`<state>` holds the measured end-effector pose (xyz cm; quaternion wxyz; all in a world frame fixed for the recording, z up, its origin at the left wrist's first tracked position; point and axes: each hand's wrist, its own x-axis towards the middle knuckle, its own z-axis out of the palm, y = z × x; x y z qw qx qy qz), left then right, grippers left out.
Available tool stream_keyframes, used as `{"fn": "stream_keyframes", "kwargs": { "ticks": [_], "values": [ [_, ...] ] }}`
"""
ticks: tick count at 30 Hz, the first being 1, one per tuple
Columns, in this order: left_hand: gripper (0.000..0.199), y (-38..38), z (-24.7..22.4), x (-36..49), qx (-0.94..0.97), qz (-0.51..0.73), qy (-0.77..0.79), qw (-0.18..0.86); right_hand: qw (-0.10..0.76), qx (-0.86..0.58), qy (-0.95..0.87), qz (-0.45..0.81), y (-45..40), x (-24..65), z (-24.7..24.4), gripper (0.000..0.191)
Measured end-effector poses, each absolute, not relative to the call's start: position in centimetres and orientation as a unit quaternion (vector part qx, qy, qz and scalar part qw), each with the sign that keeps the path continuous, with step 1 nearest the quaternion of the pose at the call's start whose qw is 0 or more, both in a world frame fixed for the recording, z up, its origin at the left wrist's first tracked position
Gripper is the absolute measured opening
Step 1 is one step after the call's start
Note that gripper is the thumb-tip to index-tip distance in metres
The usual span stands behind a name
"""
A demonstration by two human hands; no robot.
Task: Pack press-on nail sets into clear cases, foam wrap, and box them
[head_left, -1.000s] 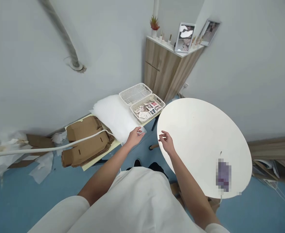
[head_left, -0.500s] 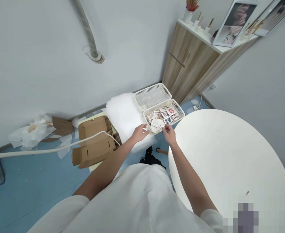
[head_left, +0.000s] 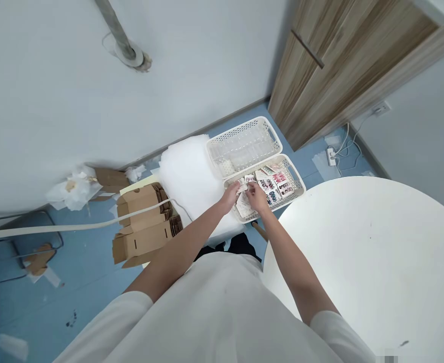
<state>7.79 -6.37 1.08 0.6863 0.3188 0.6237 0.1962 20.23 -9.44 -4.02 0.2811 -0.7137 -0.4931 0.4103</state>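
Observation:
Both my hands are over the front white basket (head_left: 299, 189), which holds several small printed cards and packets. My left hand (head_left: 229, 197) is closed on a small white card (head_left: 241, 185) at the basket's left side. Just to the right, my right hand (head_left: 258, 197) pinches at a small packet (head_left: 250, 179), its fingertips partly hidden. Below the hands lies a pale printed sheet (head_left: 244, 206). To the right rest cards with rows of dark, blue and red pieces (head_left: 273, 189) that look like false nails.
A second white basket (head_left: 244, 143) with clear plastic packs stands behind. To the left are white foam sheets (head_left: 187, 171) and flattened cardboard boxes (head_left: 148, 227). A white round table (head_left: 366, 267) borders the right; a wooden cabinet (head_left: 343, 65) stands beyond. A pale cable (head_left: 93, 225) crosses the left.
My hands have moved from the basket's front edge in over its contents and closed on small cards. The view has shifted lower and closer to the baskets.

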Motion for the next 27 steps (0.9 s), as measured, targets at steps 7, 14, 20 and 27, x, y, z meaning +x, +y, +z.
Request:
{"fn": "stream_keyframes", "kwargs": {
  "ticks": [7,14,20,27],
  "values": [
    [0.046,-4.8,0.8,8.4,0.257,0.154,0.622,0.723,0.252,-0.703,-0.542,0.385,-8.2,19.5,-5.0,0.027],
    [0.053,-5.1,0.1,8.7,0.256,0.132,0.621,0.729,0.205,-0.719,-0.554,0.366,-8.0,19.4,-4.8,0.022],
    [0.057,-5.4,1.2,9.1,0.229,0.101,0.611,0.751,0.205,-0.728,-0.545,0.363,-8.0,20.4,-4.3,0.035],
    [0.055,-6.2,0.4,8.4,0.291,0.099,0.620,0.722,0.329,-0.699,-0.474,0.423,-8.3,20.6,-4.7,0.045]
  ]
}}
